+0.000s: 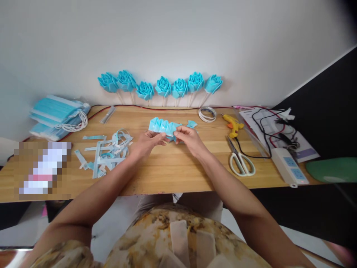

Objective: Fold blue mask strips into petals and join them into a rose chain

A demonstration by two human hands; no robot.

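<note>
Between my two hands, over the middle of the table, is a pleated strip of light-blue face-mask fabric (163, 127) with pointed folds along its top edge. My left hand (152, 142) pinches its lower left side with thumb and fingers. At its right end, my right hand (189, 137) grips the strip between thumb and forefinger. A small blue scrap (192, 124) lies on the wood just beyond my right hand. More blue fabric shows under the strip, partly hidden by my fingers.
Several blue fabric roses (163, 86) on sticks lean against the wall. Left are stacked face masks (55, 111) and cut mask trimmings (108, 154). Right are a tape roll (207, 114), yellow glue gun (233, 125), scissors (242, 162), power strip (290, 167) and papers (302, 143) under tangled cables.
</note>
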